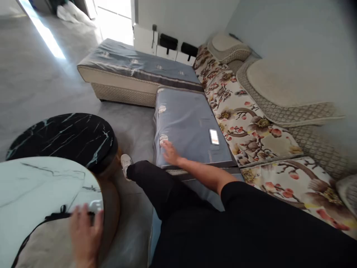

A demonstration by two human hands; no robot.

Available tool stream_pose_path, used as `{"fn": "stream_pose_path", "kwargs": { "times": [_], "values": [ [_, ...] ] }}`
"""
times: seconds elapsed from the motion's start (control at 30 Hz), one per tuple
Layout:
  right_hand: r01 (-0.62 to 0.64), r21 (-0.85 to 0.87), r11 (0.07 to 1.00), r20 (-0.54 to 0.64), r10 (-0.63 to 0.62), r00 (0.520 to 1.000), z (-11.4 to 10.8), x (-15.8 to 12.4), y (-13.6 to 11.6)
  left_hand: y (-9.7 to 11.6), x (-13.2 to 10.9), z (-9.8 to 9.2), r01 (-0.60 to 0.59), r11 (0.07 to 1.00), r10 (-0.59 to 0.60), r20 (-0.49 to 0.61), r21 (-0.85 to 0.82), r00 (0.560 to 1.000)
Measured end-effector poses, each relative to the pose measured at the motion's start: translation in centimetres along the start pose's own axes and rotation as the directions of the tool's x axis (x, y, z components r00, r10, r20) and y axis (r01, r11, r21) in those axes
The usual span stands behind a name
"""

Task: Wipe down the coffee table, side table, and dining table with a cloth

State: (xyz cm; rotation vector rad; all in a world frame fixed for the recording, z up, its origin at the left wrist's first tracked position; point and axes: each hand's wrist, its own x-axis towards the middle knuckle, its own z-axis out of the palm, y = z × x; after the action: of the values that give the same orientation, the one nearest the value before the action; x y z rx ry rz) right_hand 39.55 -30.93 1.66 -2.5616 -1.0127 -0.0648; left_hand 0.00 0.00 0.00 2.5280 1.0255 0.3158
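My right hand [169, 152] lies flat, fingers stretched, on the front edge of a grey-blue sofa seat cushion [189, 123]. A small white rectangular object [214, 136] rests on that cushion, further back and apart from the hand. My left hand [85, 234] is low at the left, fingers spread over a beige pad with a black strap [52, 216] on a white marble round table [33, 182]. Its fingertips touch a small white object [96, 205] near the table's edge. It is blurred by motion. My leg in black trousers [156, 182] ends in a white shoe [126, 162] on the floor.
A black marble round table [69, 136] stands just behind the white one. The corner sofa has a floral cover [245, 123], beige quilted back cushions [281, 85] and a chaise [134, 67] under a grey cover. Grey floor [33, 82] stretches left; white cabinets [145, 39] stand at the wall.
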Motion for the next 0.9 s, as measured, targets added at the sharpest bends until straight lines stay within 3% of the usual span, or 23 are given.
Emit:
{"fn": "stream_pose_path", "kwargs": {
  "times": [0.07, 0.1, 0.17, 0.23, 0.3, 0.33, 0.37, 0.47, 0.53, 0.7, 0.9],
  "values": [
    [0.241, 0.085, 0.967, 0.027, -0.244, 0.97, 1.4, 2.0, -8.1, 0.8, -2.9, 1.4, -0.156, 0.958, 0.203, 0.186, -0.24, 0.961],
    [0.349, 0.11, 0.931, 0.051, -0.356, 0.933, 2.3, 2.6, -12.3, 1.1, -4.7, 2.1, -0.186, 0.923, 0.292, 0.297, -0.337, 0.909],
    [0.555, 0.139, 0.82, 0.132, -0.571, 0.81, 4.5, 3.2, -20.5, 1.1, -8.0, 3.5, -0.182, 0.896, 0.39, 0.523, -0.404, 0.757],
    [0.703, 0.156, 0.693, 0.209, -0.719, 0.663, 7.2, 2.7, -27.9, 0.3, -10.3, 4.3, -0.184, 0.922, 0.382, 0.717, -0.341, 0.584],
    [0.784, 0.166, 0.598, 0.256, -0.794, 0.551, 10.1, 1.5, -34.0, -0.9, -11.3, 4.0, -0.191, 0.958, 0.283, 0.833, -0.216, 0.475],
    [0.803, 0.171, 0.571, 0.273, -0.81, 0.519, 11.6, 0.8, -36.5, -1.6, -11.4, 3.5, -0.183, 0.972, 0.218, 0.86, -0.148, 0.462],
    [0.812, 0.177, 0.557, 0.292, -0.817, 0.497, 13.0, 0.1, -38.5, -2.2, -11.3, 2.8, -0.165, 0.982, 0.158, 0.865, -0.089, 0.476],
    [0.812, 0.208, 0.546, 0.345, -0.818, 0.461, 16.7, -1.8, -42.1, -3.5, -10.5, 0.5, -0.088, 0.996, 0.065, 0.804, -0.016, 0.591],
    [0.809, 0.232, 0.54, 0.356, -0.821, 0.446, 18.2, -3.0, -42.8, -3.8, -10.2, -0.4, -0.054, 0.998, 0.044, 0.779, -0.013, 0.625],
    [0.815, 0.255, 0.52, 0.341, -0.837, 0.427, 19.0, -4.5, -43.2, -4.0, -10.5, -0.9, -0.045, 0.999, 0.042, 0.818, -0.02, 0.574],
    [0.855, 0.321, 0.408, 0.323, -0.895, 0.307, 19.8, -3.5, -45.1, -4.2, -10.3, -1.1, 0.018, 0.998, 0.032, 0.795, -0.054, 0.606]
  ]
}}
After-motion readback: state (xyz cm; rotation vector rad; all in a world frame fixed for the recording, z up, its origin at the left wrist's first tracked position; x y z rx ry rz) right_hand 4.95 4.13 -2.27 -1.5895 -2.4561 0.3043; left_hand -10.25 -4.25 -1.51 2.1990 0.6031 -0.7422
